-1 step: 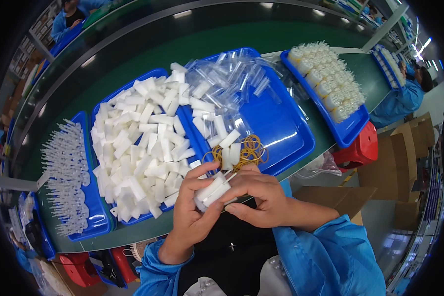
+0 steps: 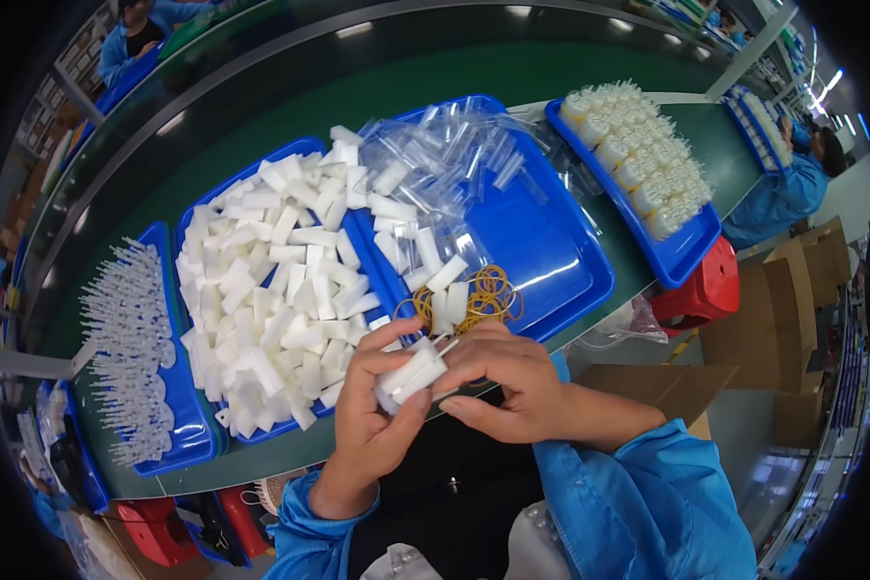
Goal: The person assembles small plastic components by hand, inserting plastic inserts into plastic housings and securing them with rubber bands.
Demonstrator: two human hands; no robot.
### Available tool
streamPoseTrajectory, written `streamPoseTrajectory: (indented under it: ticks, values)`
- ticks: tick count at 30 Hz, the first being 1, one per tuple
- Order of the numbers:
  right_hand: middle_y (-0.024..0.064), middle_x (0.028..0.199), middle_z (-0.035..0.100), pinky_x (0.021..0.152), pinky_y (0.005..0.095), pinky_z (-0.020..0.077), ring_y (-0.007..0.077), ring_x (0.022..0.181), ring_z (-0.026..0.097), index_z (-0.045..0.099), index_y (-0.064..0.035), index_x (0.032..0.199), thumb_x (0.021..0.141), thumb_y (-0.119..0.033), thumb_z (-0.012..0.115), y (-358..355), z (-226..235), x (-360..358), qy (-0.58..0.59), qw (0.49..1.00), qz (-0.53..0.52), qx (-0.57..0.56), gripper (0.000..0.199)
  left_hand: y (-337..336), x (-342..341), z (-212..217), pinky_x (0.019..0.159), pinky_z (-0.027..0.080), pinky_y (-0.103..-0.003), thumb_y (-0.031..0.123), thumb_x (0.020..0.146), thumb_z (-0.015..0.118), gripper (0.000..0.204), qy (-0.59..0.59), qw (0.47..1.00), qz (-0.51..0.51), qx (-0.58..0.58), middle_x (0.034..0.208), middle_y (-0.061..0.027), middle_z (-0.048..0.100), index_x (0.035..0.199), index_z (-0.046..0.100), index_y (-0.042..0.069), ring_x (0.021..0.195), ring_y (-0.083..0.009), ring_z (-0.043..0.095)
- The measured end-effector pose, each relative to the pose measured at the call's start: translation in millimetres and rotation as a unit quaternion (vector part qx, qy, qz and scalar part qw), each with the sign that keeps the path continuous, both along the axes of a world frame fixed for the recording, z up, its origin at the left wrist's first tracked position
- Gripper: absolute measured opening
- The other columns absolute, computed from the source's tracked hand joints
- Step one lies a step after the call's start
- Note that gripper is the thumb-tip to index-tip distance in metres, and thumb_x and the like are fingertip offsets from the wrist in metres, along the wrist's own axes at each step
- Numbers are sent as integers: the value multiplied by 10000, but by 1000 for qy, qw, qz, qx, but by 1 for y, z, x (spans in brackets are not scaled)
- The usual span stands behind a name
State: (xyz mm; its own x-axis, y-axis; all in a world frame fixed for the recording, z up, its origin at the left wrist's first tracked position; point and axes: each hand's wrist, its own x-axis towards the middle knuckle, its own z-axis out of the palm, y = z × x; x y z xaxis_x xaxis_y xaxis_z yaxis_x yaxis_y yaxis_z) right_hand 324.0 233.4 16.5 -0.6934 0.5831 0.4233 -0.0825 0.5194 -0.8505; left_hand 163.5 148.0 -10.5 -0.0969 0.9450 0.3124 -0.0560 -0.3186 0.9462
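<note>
Close to my body, just in front of the table's near edge, my left hand is wrapped round a small bundle of white foam blocks. A thin white stem sticks out of the bundle at its upper right, and something clear or whitish shows at the lower left end. My right hand has its fingers curled against the bundle's right end, with the thumb below. Its fingertips partly hide that end. Yellow-brown rubber bands and a few loose foam blocks lie just beyond my hands.
A blue tray heaped with white foam blocks stands left of centre. Clear plastic sleeves fill part of another blue tray. White stemmed pieces lie far left; banded bundles stand right. A red stool and cardboard box are beyond.
The right fingers have shifted slightly on the bundle, and a little more of the foam's face shows. The whole view has moved very slightly.
</note>
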Motion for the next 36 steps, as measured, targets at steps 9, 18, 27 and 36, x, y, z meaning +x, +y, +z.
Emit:
streamPoseTrajectory:
  ticks: [9,18,27,36]
  values:
    - [53,910,608,760,369,422,243,871,564,627,-103,890,723,-74,603,147,-6,25,-275,845,-249,386,171,1,4,3,773,524,-316,-12,797,572,140,-137,987,36,-73,1232,-193,439,927,519,-8,1024,-227,554]
    - [45,946,601,819,364,369,205,978,513,644,-109,970,693,-96,589,170,-14,20,-390,763,-187,481,282,3,-3,-1,776,539,-374,-11,775,614,260,-171,979,24,-108,1249,-189,427,1000,485,10,1063,-283,544]
    - [94,912,605,725,349,477,275,830,599,616,-87,983,683,-96,669,47,29,-6,-128,980,97,119,305,9,1,1,799,512,-370,41,802,555,226,-262,954,0,-147,1245,-191,419,1005,465,-2,1005,-240,549]
    - [82,879,644,646,282,499,208,739,635,664,-50,879,716,-44,695,33,15,-3,-120,989,88,-15,167,6,0,2,873,405,-284,-69,726,558,309,-82,988,-23,-129,1248,-147,409,997,458,40,1044,-151,485]
